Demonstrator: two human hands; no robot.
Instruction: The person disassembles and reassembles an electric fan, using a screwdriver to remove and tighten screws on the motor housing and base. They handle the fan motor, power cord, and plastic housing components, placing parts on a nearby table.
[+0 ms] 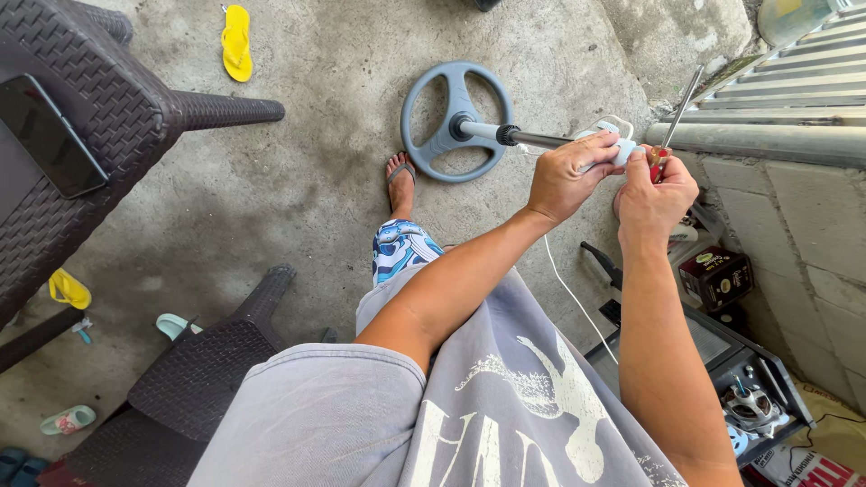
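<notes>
Held up over the concrete floor [298,189] at about one o'clock: a grey, three-spoked wheel-shaped part [456,120] on a shaft [519,136], pale near the hub, dark toward the hands, ending in a light-blue housing [612,142]. Left hand [570,177] wrapped around that housing, fingers curled tight. Right hand [651,191] closed around the red handle of a screwdriver [675,119], metal blade slanting up toward one o'clock, just beside the housing. Thin white cord [570,293] hanging down toward five o'clock. Dark wicker table [108,108] with a black phone [50,135] at ten o'clock; yellow sandal [236,41] at eleven.
</notes>
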